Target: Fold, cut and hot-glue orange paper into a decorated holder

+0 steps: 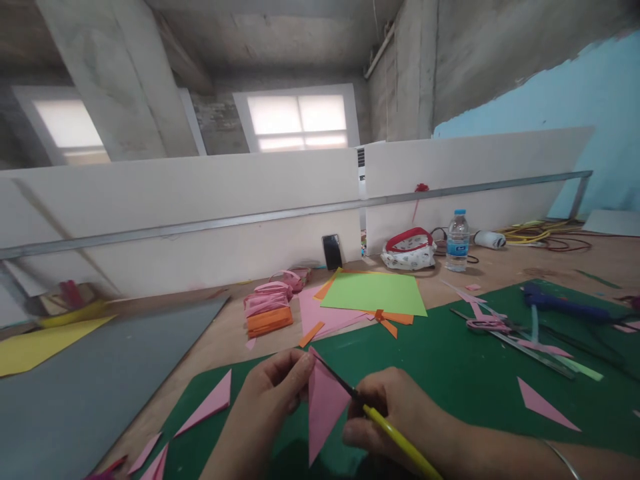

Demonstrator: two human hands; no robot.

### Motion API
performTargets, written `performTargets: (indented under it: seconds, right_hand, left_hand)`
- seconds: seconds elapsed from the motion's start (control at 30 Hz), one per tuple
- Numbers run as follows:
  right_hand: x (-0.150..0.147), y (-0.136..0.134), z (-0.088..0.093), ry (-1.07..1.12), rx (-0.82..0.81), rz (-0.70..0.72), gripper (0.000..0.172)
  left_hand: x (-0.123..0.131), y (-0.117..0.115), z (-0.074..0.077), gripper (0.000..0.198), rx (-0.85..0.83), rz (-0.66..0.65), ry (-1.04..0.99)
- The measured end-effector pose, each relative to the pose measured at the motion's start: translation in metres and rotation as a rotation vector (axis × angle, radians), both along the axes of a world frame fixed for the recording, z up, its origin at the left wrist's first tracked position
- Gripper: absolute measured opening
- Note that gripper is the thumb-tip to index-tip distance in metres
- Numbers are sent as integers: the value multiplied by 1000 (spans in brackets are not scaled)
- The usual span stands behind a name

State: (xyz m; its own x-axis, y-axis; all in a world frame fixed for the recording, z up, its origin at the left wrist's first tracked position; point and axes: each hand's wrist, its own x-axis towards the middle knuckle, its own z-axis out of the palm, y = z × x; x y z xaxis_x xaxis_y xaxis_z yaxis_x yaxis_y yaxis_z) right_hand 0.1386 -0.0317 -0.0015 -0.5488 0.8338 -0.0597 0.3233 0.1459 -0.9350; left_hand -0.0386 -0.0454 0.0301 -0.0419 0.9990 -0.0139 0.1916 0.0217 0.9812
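Note:
My left hand (280, 387) pinches the upper tip of a folded piece of pink paper (324, 407), which hangs point-down over the green cutting mat (270, 443). Closed around yellow-handled scissors (390, 427) is my right hand (395, 407). Their dark blades lie along the paper's upper right edge, close to my left fingertips. Whether the blades are parted I cannot tell. Pink paper triangles (213, 400) rest on the mat left of my left hand, and another pink cut piece (545, 405) lies to the right.
Green and orange sheets (375, 291) lie beyond the mat beside stacked pink and orange paper bundles (270, 323). A phone (331, 252) leans against the white board. A pouch (409, 253) and water bottle (457, 243) stand behind. A blue glue gun (565, 303) and paper scraps are at right.

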Motion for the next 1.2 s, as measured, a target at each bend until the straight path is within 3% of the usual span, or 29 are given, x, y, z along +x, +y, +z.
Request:
performTargets:
  seconds: [0.23, 0.43, 1.2]
  right_hand:
    - [-1, 0, -3, -2, -10, 14, 13]
    - [-3, -1, -7, 6, -1, 10, 5]
    - [-6, -6, -1, 16, -41, -20, 18]
  left_hand:
    - [-4, 1, -3, 29, 56, 26, 23]
    - [0, 3, -5, 29, 44, 63, 29]
    - [6, -1, -3, 30, 13, 37, -33]
